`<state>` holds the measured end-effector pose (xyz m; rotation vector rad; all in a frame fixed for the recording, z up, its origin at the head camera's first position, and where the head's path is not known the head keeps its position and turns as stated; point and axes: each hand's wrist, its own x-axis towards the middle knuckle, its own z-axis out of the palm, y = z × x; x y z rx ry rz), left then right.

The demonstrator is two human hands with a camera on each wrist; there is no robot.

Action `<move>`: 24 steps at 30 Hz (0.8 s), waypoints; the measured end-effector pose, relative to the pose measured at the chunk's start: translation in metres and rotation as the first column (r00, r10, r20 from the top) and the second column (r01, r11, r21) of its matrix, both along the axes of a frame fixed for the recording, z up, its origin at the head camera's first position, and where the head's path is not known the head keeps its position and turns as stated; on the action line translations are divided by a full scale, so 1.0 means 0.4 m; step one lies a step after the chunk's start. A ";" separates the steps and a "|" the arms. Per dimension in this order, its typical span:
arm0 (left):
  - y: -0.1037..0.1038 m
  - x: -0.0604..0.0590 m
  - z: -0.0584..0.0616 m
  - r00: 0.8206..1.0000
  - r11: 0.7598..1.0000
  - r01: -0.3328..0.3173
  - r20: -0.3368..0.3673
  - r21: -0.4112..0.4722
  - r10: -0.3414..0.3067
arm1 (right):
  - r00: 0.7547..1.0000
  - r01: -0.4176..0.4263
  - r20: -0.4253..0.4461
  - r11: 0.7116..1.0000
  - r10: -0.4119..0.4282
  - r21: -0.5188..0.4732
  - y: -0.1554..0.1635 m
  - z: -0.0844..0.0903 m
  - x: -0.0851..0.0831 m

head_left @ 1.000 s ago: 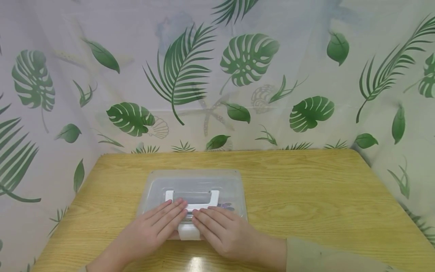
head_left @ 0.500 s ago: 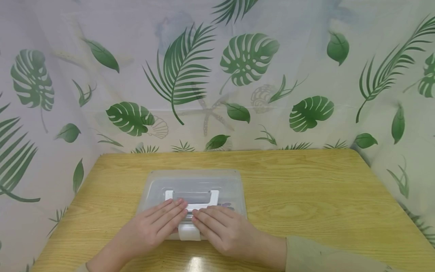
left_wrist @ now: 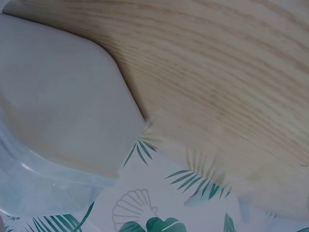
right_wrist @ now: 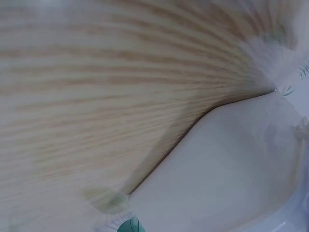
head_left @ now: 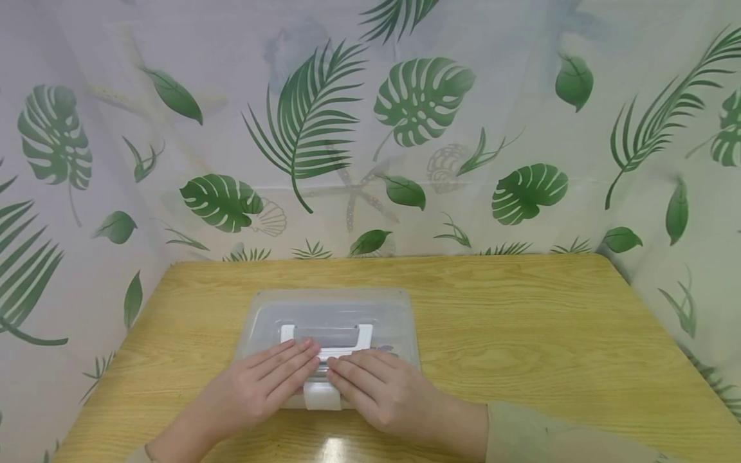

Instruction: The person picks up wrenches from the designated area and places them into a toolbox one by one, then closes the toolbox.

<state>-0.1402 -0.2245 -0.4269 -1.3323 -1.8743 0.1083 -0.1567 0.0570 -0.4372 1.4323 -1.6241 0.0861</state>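
Nothing's really moved since a second ago. Wooden table (head_left: 521, 334) carries the clear plastic box (head_left: 330, 315) near its front edge; left hand (head_left: 255, 389) and right hand (head_left: 384, 392) lie flat, fingers straight, pressing its lid beside the white latch (head_left: 321, 395).

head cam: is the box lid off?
No, the clear lid sits on the box with its white handle flat, and the left hand and right hand rest flat on it.

Looks like a makeshift recording booth, not a lived-in room: a wood-grain worktop (head_left: 521, 321) is closed in behind and on both sides by leaf-printed plastic curtain (head_left: 347, 128).
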 end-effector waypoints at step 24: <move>0.000 -0.011 0.015 0.999 0.999 0.037 -0.029 -0.011 -0.038 | 1.000 -0.010 0.016 0.999 0.011 -0.035 -0.004 0.006 -0.002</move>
